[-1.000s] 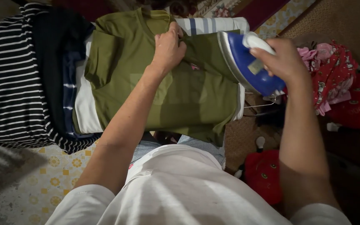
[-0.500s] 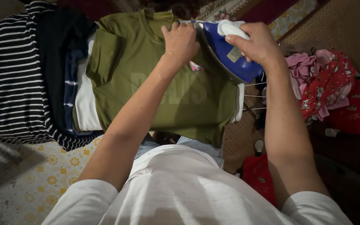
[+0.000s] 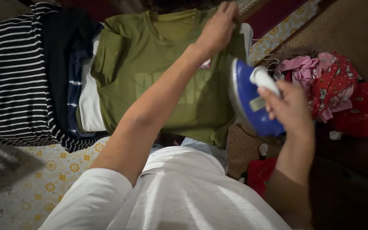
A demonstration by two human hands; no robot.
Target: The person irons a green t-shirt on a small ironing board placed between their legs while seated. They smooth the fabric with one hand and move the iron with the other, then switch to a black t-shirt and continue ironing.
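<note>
1. Left hand (image 3: 219, 26) pinches the far right shoulder edge of the olive shirt (image 3: 158, 72); right hand (image 3: 288, 108) is wrapped around the white handle of the blue iron (image 3: 252, 102), held tilted off the cloth at the shirt's right edge.
2. Shirt lies spread flat on a padded board, over a white cloth (image 3: 91, 110), beside a striped garment (image 3: 13, 76).
3. Shirt looks light, soft and limp; it likely wrinkles or slides if tugged, so seams and hems are the best places to hold.
4. Iron seems heavy and rigid, its metal plate probably hot; only the handle is safe to grip.
5. Red clothes (image 3: 329, 85) are piled to the right.
</note>
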